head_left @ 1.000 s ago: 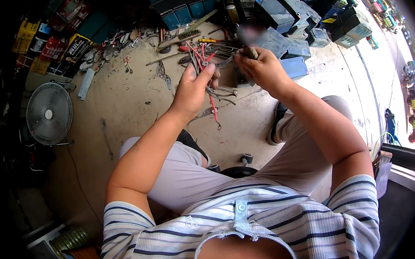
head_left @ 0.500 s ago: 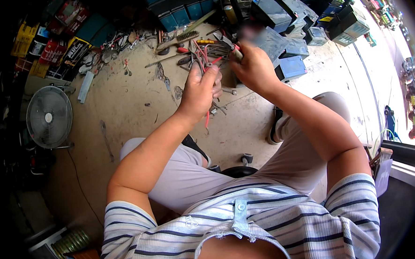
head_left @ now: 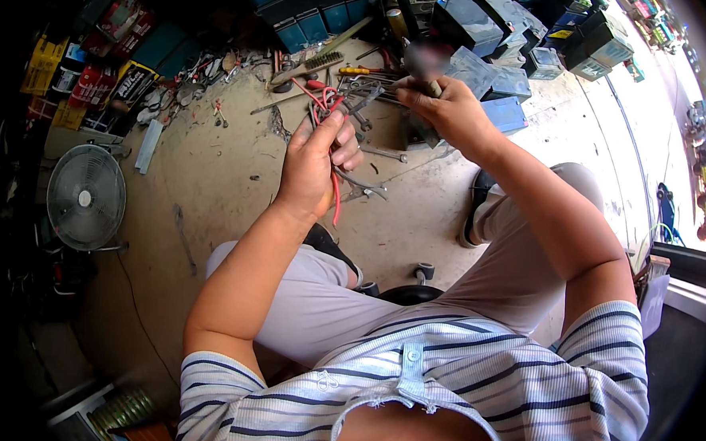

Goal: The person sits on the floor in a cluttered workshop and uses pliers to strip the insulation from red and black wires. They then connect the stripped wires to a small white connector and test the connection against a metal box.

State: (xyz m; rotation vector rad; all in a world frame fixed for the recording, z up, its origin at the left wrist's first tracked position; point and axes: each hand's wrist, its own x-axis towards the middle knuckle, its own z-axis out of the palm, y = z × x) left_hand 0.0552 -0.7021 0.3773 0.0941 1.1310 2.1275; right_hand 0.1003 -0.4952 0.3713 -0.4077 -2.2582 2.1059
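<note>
My left hand [head_left: 316, 159] is closed around a bunch of red and dark wires [head_left: 336, 202]. Red loops stick out above the thumb, and a red end hangs below the fist. To the right and a little farther away, my right hand [head_left: 454, 118] is closed on a tool whose short, dull handle end [head_left: 432, 88] shows at the fingers. A blurred patch covers the area just beyond it, so the tool's kind cannot be made out. The two hands are apart. Between them lie metal hand tools, among them a wrench [head_left: 384, 153] on the floor.
Dusty batteries [head_left: 468, 27] crowd the far right. A wire brush [head_left: 323, 60] and a yellow-handled tool [head_left: 353, 71] lie beyond my left hand. Blue bins [head_left: 303, 36] stand at the back. A fan [head_left: 86, 198] stands at the left, near a metal strip [head_left: 148, 147].
My left hand has moved left and slightly nearer with the wires. My right hand has shifted right, away from them, and the plier jaws seen earlier no longer show.
</note>
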